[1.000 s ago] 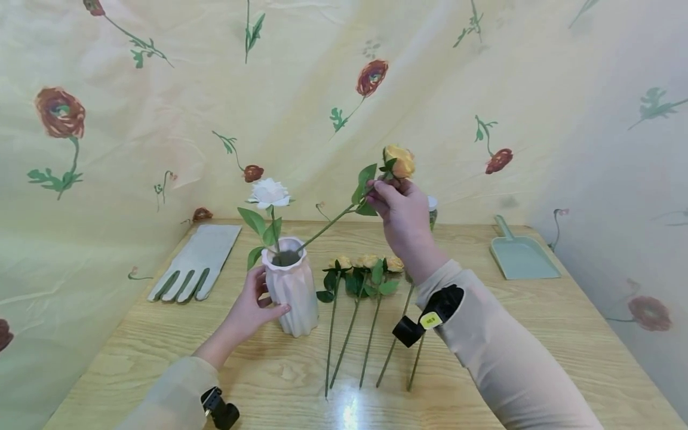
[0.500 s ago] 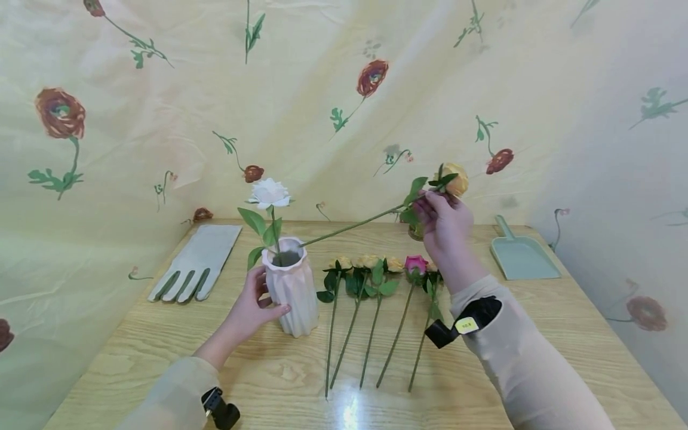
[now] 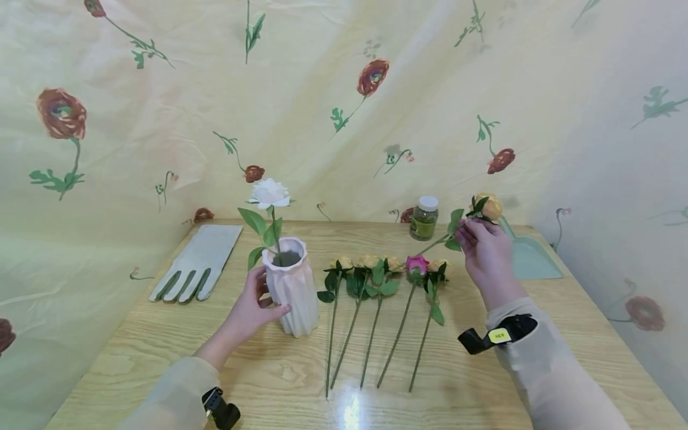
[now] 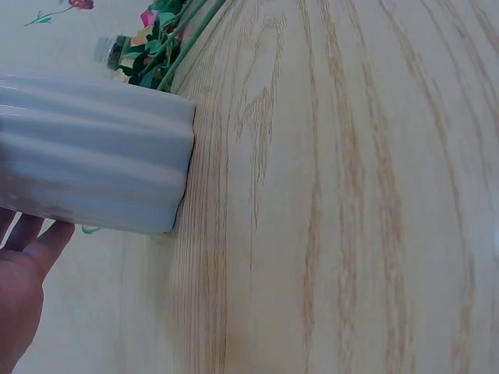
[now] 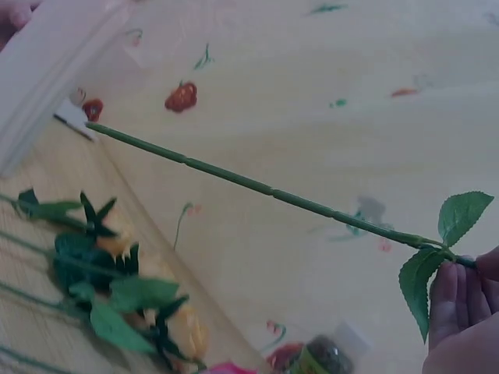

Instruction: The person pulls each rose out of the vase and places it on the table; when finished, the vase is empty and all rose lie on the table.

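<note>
My left hand (image 3: 251, 309) holds the white fluted vase (image 3: 292, 298), thumb across its front and fingers round its side. The vase stands upright, with a white rose (image 3: 270, 193) and its leaves rising from the mouth. Over the right part of the table, my right hand (image 3: 490, 254) pinches a yellow rose (image 3: 490, 206) by the stem just below its head. In the right wrist view the long green stem (image 5: 265, 189) points back toward the vase, its tip free. Several yellow roses (image 3: 369, 261) and a pink rose (image 3: 416, 264) lie in a row between the hands.
At the back stands a small glass jar (image 3: 424, 226) with a white lid. A grey-white work glove (image 3: 200, 257) lies flat at the left, and a pale green dustpan (image 3: 534, 261) at the right, partly behind my right hand. Flower-patterned cloth (image 3: 322, 89) hangs behind the table.
My right hand has moved right and down with the yellow rose, whose stem has come away from the vase mouth. The jar has come into full view. My left hand and the vase stay put.
</note>
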Motion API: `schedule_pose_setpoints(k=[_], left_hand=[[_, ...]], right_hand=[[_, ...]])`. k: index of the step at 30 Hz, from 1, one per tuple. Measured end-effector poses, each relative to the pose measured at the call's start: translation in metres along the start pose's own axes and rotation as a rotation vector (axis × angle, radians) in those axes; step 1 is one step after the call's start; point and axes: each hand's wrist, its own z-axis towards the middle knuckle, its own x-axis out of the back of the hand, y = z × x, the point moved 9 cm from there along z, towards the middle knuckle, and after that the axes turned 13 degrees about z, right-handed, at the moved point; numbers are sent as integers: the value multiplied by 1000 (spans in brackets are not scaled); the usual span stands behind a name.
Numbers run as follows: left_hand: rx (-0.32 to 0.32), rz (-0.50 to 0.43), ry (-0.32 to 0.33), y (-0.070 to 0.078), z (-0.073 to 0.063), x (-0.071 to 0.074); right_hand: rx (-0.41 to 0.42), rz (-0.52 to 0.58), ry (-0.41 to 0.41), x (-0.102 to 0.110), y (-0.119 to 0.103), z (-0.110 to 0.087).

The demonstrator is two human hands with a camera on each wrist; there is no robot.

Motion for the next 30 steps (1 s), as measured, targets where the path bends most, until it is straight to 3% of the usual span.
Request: schedule_pose_setpoints(k=[15,25,30], left_hand=[[13,0,1,-1,0,0],[1,-3,1,0,0,0],[-9,-2,5,0,0,0]], right_hand=[[-64,-289,24,55,-6,0],[-233,-637,-32,99,6,-6],[-275,-722,-31,116,12,-2]])
